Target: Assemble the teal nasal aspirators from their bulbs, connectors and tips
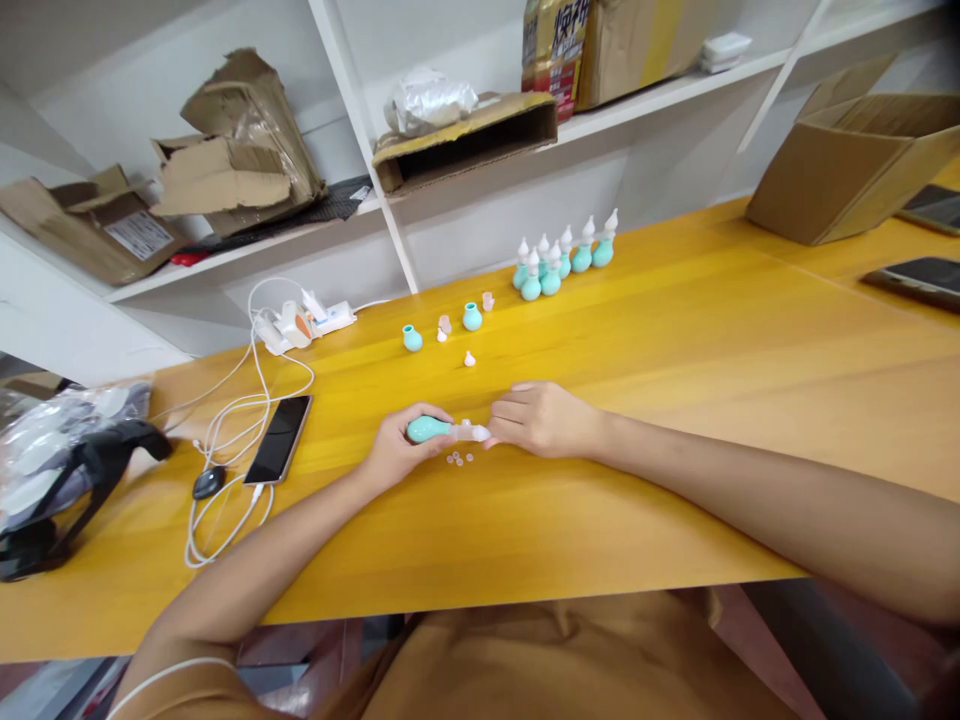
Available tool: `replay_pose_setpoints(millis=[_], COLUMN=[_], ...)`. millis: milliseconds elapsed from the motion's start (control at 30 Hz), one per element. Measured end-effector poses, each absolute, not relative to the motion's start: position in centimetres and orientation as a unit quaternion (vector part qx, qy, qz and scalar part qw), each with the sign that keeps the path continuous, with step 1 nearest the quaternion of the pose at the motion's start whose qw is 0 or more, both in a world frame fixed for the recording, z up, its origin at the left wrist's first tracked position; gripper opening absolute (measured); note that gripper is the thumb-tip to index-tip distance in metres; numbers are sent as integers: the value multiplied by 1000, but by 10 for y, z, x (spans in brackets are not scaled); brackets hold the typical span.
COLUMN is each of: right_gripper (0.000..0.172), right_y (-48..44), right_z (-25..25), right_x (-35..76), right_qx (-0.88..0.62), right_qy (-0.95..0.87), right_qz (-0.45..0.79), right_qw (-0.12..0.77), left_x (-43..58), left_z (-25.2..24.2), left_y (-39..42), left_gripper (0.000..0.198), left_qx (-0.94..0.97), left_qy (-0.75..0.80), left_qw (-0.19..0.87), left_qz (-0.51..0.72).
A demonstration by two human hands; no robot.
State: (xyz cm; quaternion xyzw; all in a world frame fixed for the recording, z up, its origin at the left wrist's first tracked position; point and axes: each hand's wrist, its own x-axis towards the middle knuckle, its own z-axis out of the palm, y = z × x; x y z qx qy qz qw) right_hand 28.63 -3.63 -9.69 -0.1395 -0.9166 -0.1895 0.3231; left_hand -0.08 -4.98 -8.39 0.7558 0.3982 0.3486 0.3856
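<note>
A teal bulb nasal aspirator [429,430] lies sideways between my hands, with a clear middle piece and a white tip pointing right. My left hand [394,447] is closed round its bulb. At the other end, the curled fingers of my right hand [541,418] pinch the tip. Several tiny clear discs [457,459] lie just below on the table. Beyond my hands are two loose teal bulbs [472,318] with open necks, two clear pinkish connectors [488,301] and two white tips [469,360].
Several assembled aspirators [550,283] stand upright at the table's back. On the left are a phone [278,440], white cables, a power strip [334,318] and a black strap [90,470]. An open carton [847,170] sits back right, near another phone [919,280]. Shelves [675,92] hold cardboard boxes.
</note>
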Motion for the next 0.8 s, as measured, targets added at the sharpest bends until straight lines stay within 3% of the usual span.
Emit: replay_pose_setpoints(millis=[433,800], right_gripper=[58,60], right_y=[-34,-48], right_z=[-111,-115], right_x=[283,277], right_qx=[-202,-197], right_qy=[-932,-926], right_qz=[-119,-129], right_qw=[278,294], left_x=[3,3], left_z=[-82,-86], left_y=[-62,-59], left_gripper=[24,35], left_qx=[856,833], left_qy=[340,372], left_qw=[173,221], left_qz=[348,343])
